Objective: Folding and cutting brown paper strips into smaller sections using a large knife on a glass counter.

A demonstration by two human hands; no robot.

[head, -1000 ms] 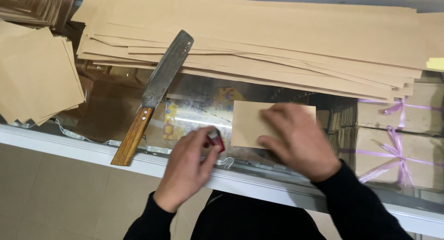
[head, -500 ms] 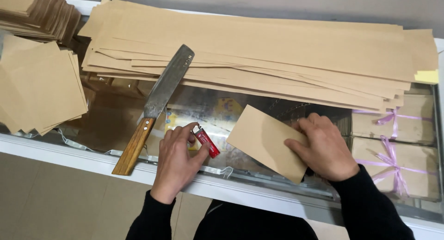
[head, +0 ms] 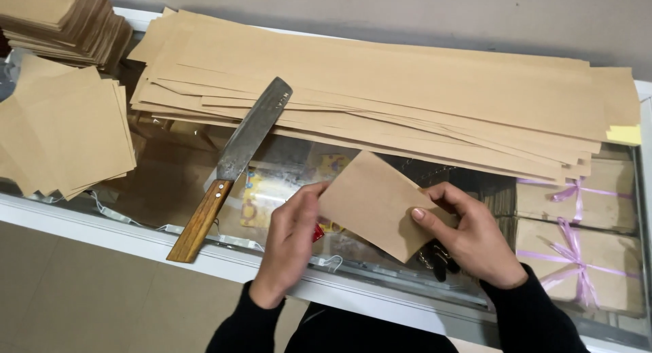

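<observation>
Both hands grip one brown paper sheet (head: 377, 205), lifted and tilted above the glass top (head: 292, 164). Right hand (head: 468, 241) pinches the sheet's right edge, thumb on top, fingers behind. Left hand (head: 291, 241) closes on the sheet's left edge with the fingertips, and a small red object (head: 317, 232) peeks out from under its palm; cannot tell what it is. Dark sleeves cover both wrists. White frame rail (head: 115, 232) runs along the near edge of the glass. Left of the hands a big knife (head: 234, 164) lies diagonally on the glass, wooden handle toward the near rail, steel blade pointing up-right with its tip resting on the long strips (head: 380, 88). Those strips, brown paper, are stacked across the far side of the glass, well apart from the held sheet. Far left, a pile of square brown sheets (head: 61, 132), with another thicker stack (head: 64, 16) behind it. Right, under the glass, brown bundles tied with purple ribbon (head: 574, 237).
</observation>
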